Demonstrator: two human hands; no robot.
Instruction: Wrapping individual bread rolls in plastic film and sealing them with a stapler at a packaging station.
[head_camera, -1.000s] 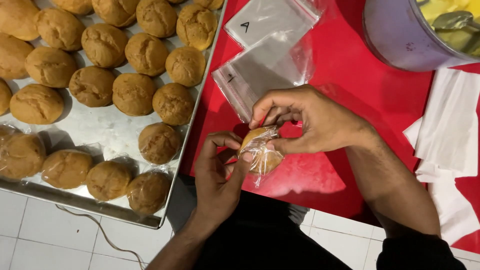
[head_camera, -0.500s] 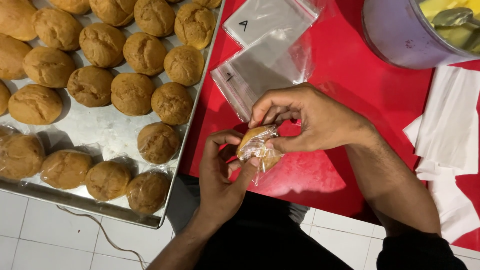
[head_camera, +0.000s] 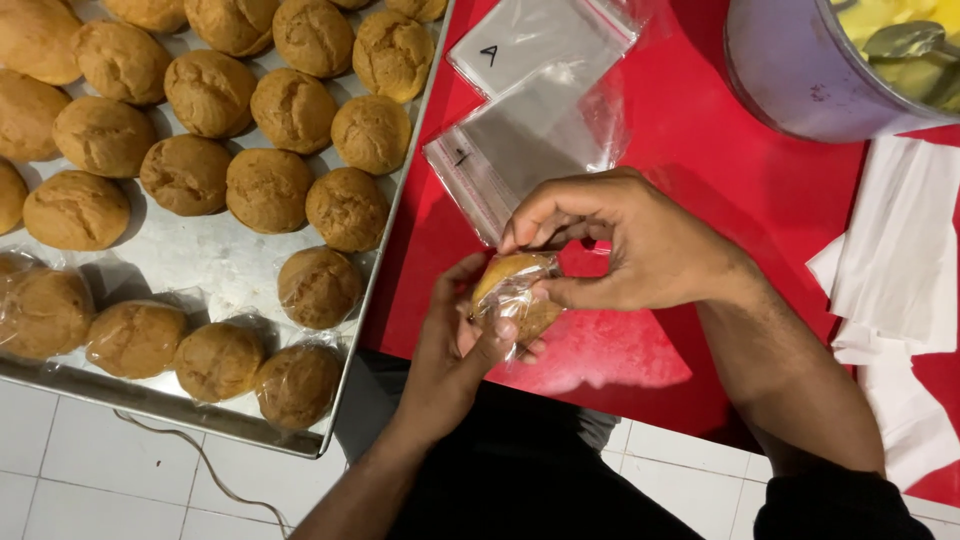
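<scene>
The bun (head_camera: 508, 290) sits partly inside a clear plastic bag (head_camera: 520, 312), held in the air above the near edge of the red table (head_camera: 700, 210). The left hand (head_camera: 455, 345) cups the bun from below, thumb pressed across the film. The right hand (head_camera: 625, 245) pinches the bag's upper edge between thumb and fingertips – both hands are closed on the same wrapped bun.

For a clean result, judging from this grip: keep the supporting hand steady, draw the film taut over the crust, and keep the bag mouth free of crumbs before the flap goes down.

Just beyond the hands lies a small stack of empty clear bags (head_camera: 535, 140). To the left, a metal tray (head_camera: 200, 270) carries rows of bare buns (head_camera: 290, 110), with already-wrapped buns (head_camera: 215, 360) along its near edge. A pale bucket (head_camera: 810, 80) stands at the far right, above white paper sheets (head_camera: 900, 260).

Limits of view – the bag's opening is hidden behind the right fingers, so whether it is sealed cannot be told. The tray, bucket and paper run off the frame, and the bucket's yellowish contents are not identifiable.
</scene>
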